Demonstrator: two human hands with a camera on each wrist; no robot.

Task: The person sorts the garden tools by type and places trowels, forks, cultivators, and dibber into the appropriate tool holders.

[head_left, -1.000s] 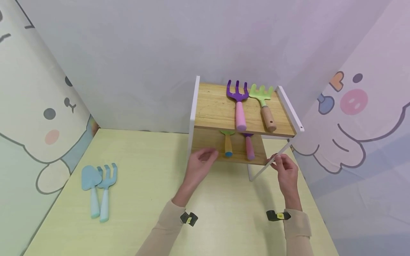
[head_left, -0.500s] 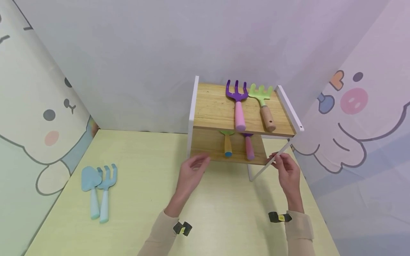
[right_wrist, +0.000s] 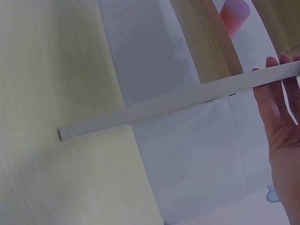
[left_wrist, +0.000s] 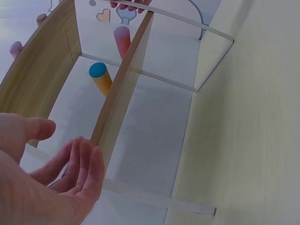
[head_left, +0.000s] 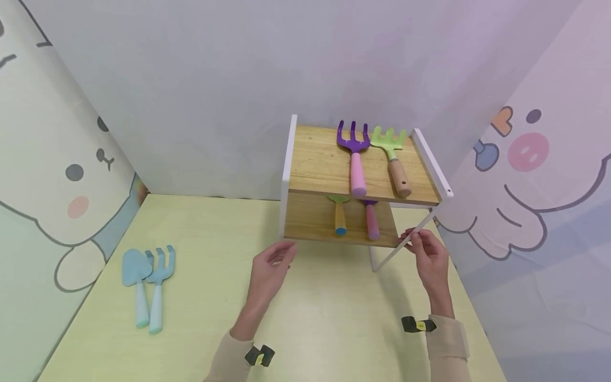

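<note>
A two-tier wooden shelf with white metal side frames stands on the table. My left hand is near the lower board's front left corner, fingers loosely bent and holding nothing; whether it touches cannot be told. At the right front, my right hand grips the white leg, its fingers passing behind it. On top lie a purple hand rake with a pink handle and a green hand rake with a brown handle. Below rest an orange-handled tool and a pink-handled tool, heads mostly hidden.
A blue hand trowel and a blue hand rake lie side by side at the table's left, their heads overlapping. The pale yellow table meets a grey backdrop behind, with cartoon-printed panels on both sides.
My left hand has drawn back to the left and toward me, away from the lower board's front edge. My right hand stays at the leg; the tools have not moved.
</note>
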